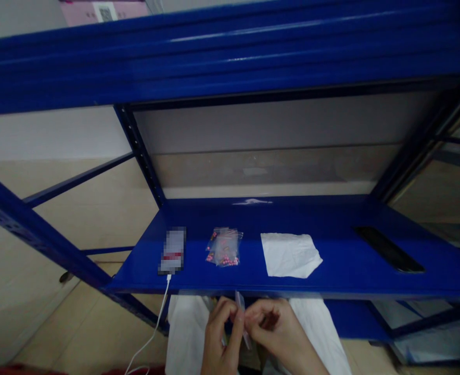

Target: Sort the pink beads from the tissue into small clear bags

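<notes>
Just in front of the shelf edge, my left hand [225, 330] pinches a small clear plastic bag [239, 300] between thumb and fingers. My right hand [271, 325] meets it from the other side, fingertips pressed together on the bag's edge. What the bag holds, if anything, is hidden by my fingers. Beyond my hands, on the blue shelf, lies a small pile of clear zip bags [226, 247] with pink and red beads in them. To the right of that pile a white sheet of paper or cloth [290, 255] lies flat.
A phone [173, 250] with a lit, blurred screen lies at the left of the blue shelf [339, 276], its white cable [155, 328] hanging over the edge. A dark flat device [390, 250] rests at the right. An upper blue beam [230, 52] crosses above.
</notes>
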`<state>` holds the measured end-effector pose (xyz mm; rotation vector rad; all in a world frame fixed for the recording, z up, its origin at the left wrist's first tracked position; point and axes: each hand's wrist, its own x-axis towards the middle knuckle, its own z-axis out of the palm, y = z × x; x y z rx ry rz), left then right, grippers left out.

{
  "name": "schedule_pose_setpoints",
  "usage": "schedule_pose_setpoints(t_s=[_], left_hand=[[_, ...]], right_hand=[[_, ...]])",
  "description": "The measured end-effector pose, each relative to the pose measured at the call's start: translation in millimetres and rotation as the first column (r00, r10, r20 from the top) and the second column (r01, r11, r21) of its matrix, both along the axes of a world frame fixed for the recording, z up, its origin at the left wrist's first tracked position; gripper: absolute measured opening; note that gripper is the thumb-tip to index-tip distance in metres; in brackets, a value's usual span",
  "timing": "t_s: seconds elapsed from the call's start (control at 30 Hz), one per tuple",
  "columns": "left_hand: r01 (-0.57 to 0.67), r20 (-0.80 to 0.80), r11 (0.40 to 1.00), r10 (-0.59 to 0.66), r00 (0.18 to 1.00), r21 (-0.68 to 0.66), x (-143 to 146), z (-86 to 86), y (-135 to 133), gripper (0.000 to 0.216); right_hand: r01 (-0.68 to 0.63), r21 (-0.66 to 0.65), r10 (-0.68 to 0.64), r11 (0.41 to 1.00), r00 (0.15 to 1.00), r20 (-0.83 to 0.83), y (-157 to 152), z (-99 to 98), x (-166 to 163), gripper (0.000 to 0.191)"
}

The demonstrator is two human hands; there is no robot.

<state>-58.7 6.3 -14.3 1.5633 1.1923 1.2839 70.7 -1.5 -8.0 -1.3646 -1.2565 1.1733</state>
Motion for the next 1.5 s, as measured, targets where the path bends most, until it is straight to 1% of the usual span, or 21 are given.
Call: schedule_pose_setpoints(t_s=[0.17, 0.27, 0.33, 0.47, 0.57, 0.63, 0.7, 0.77, 0.8, 0.9, 1.0, 1.13, 1.3, 1.37, 1.5], left_hand=[[0.041, 0.091, 0.991, -0.029, 0.995, -0.128, 0, -3.8, -1, 0.042], [0.062, 0.145, 0.980, -0.034, 0.989, -0.191, -5, -10.4, 0, 0.043], [0.027, 0.157, 0.976, 0.008, 0.988, -0.217, -8, -18.1, 0, 0.044], [-0.103, 0.163, 0.957, 0.151, 0.975, -0.270, -7, -37.0, -5, 0.047], [-0.200, 0.124, 0.935, 0.244, 0.962, -0.293, -4, -43.0, -10, 0.049], [-0.216, 0.092, 0.939, 0.248, 0.964, -0.268, -3, -38.1, -11, 0.045], [-0.148, 0.081, 0.967, 0.167, 0.983, -0.206, -1, -27.2, -10, 0.039], [-0.056, 0.061, 0.989, 0.065, 0.996, -0.136, 0, -14.3, -7, 0.039], [-0.028, 0.042, 0.994, 0.033, 0.999, -0.109, 0, -8.5, -6, 0.040], [-0.017, -0.007, 0.997, 0.016, 1.000, -0.073, -1, 1.5, -5, 0.042], [0.005, -0.039, 0.999, -0.006, 0.999, -0.036, -3, 0.6, -4, 0.039], [0.057, -0.112, 0.998, -0.053, 0.992, 0.025, -7, -7.1, -2, 0.030], [0.101, -0.221, 0.992, -0.083, 0.972, 0.071, -8, -11.2, 0, 0.026], [0.100, -0.277, 0.991, -0.071, 0.958, 0.091, -8, -11.3, -1, 0.025], [0.038, -0.390, 0.989, 0.020, 0.921, 0.140, -8, -10.5, -1, 0.022]], right_hand=[[0.016, 0.034, -0.015, 0.999, 0.999, -0.047, 0, -7.4, -6, 0.027], [-0.013, 0.020, 0.014, 1.000, 0.997, -0.078, -1, -10.2, -10, 0.032], [-0.037, 0.005, 0.038, 0.999, 0.994, -0.101, -2, -11.1, -11, 0.034], [-0.044, -0.012, 0.042, 0.999, 0.992, -0.120, -4, -9.1, -11, 0.035], [-0.070, 0.002, 0.070, 0.998, 0.992, -0.103, -5, -4.3, -9, 0.036], [-0.053, 0.019, 0.054, 0.998, 0.997, -0.062, -5, -0.6, -7, 0.035], [-0.006, 0.035, 0.007, 0.999, 1.000, -0.006, -5, 2.5, -6, 0.034], [0.028, 0.040, -0.030, 0.999, 0.998, 0.050, -5, 4.9, -6, 0.032], [0.036, 0.042, -0.039, 0.998, 0.996, 0.075, -5, 5.8, -5, 0.032], [0.037, 0.074, -0.047, 0.997, 0.989, 0.138, -7, 8.5, -6, 0.029], [0.024, 0.116, -0.046, 0.993, 0.982, 0.183, -8, 12.3, -6, 0.025], [0.014, 0.134, -0.044, 0.991, 0.972, 0.230, -8, 16.8, -6, 0.017], [0.023, 0.144, -0.063, 0.989, 0.956, 0.286, -7, 12.3, -7, 0.013], [0.015, 0.141, -0.055, 0.990, 0.957, 0.286, -6, 8.0, -8, 0.014], [0.011, 0.138, -0.049, 0.990, 0.960, 0.275, -5, 2.9, -10, 0.016]])
